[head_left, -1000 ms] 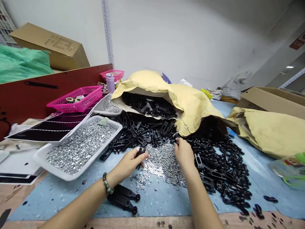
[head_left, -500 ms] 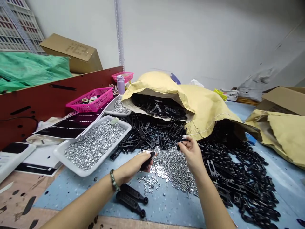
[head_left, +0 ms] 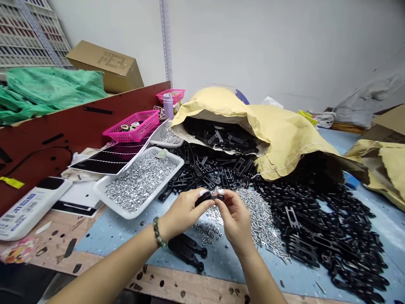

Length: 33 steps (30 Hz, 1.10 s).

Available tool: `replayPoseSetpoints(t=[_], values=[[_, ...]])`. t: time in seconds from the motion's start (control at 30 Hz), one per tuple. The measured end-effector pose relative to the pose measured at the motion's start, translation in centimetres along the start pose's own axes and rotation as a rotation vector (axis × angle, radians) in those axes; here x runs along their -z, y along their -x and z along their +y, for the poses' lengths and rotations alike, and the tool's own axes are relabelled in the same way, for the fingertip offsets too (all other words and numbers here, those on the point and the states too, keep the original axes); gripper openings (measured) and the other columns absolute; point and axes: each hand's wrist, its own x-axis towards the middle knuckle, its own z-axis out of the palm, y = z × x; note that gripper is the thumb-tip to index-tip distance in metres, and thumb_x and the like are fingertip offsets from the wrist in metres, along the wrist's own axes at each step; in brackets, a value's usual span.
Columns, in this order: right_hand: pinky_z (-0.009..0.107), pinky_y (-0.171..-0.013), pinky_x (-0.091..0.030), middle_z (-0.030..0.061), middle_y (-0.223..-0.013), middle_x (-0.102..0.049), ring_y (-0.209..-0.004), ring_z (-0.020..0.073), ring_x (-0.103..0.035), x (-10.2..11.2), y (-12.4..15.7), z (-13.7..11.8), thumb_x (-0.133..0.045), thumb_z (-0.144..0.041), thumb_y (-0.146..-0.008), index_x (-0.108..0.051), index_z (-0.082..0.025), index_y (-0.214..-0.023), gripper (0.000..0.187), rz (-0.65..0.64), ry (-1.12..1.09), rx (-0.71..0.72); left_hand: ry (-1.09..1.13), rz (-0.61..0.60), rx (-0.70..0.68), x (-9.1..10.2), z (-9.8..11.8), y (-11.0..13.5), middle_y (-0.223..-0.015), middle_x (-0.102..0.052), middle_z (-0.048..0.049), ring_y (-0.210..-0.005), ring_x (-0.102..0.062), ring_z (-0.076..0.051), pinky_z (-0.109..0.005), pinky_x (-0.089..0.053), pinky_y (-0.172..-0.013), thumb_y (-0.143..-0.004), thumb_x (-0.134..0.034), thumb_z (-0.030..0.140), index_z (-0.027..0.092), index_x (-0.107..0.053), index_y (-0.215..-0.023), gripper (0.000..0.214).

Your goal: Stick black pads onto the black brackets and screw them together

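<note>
My left hand, with a beaded bracelet at the wrist, is closed on a black plastic arm with a rounded end. Thumb and fingers of my right hand pinch a small black plastic piece, which meets the arm's end between both hands. The fingers hide much of both parts. Just beneath lie small nuts and a heap of silver screws. Two similar black arms rest on the blue mat below my left wrist.
A white tray of small metal pieces stands left, with a pink basket behind. Yellow paper sacks spill black parts at the back. Many black parts cover the right side. A white device sits far left.
My hands were apart and have come together, bringing the two black pieces into contact. My right hand moved left and down from near the sacks. The camera view shifted slightly.
</note>
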Motion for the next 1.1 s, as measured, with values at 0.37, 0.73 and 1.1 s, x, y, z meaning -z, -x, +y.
replayPoseSetpoints(t=[0.37,0.73,1.1], values=[[0.037,-0.077,-0.047,0.0053,-0.088,-0.061,-0.085,0.022,-0.055,-4.1,1.5,2.3,-0.062,-0.018,-0.083,-0.062,-0.02,-0.083,0.002,-0.358,0.661,0.037,-0.214,0.009,0.22,4.1,-4.3,3.2,-0.065,-0.052,0.0033,-0.063,-0.051,-0.015,-0.026,-0.037,-0.061,-0.092,-0.044,0.034,0.019,-0.052,-0.078,0.022],[0.038,-0.083,-0.046,0.0065,-0.104,-0.064,-0.095,0.0222,-0.057,-1.4,3.8,3.5,-0.051,-0.015,-0.089,-0.057,-0.023,-0.112,0.025,-0.389,0.655,0.246,-0.162,-0.272,0.024,2.4,-6.9,4.0,-0.095,-0.056,-0.0028,-0.095,-0.052,-0.019,-0.032,-0.04,-0.089,-0.089,-0.052,0.021,0.023,-0.066,-0.101,0.018],[0.036,-0.078,-0.047,0.0057,-0.096,-0.063,-0.088,0.0208,-0.057,-2.2,4.5,3.5,-0.053,-0.012,-0.087,-0.059,-0.021,-0.101,0.018,-0.454,0.6,0.248,-0.169,-0.408,0.026,3.5,-7.6,4.4,-0.102,-0.059,-0.0038,-0.102,-0.053,-0.018,-0.031,-0.039,-0.094,-0.092,-0.047,0.019,0.024,-0.063,-0.11,0.025]])
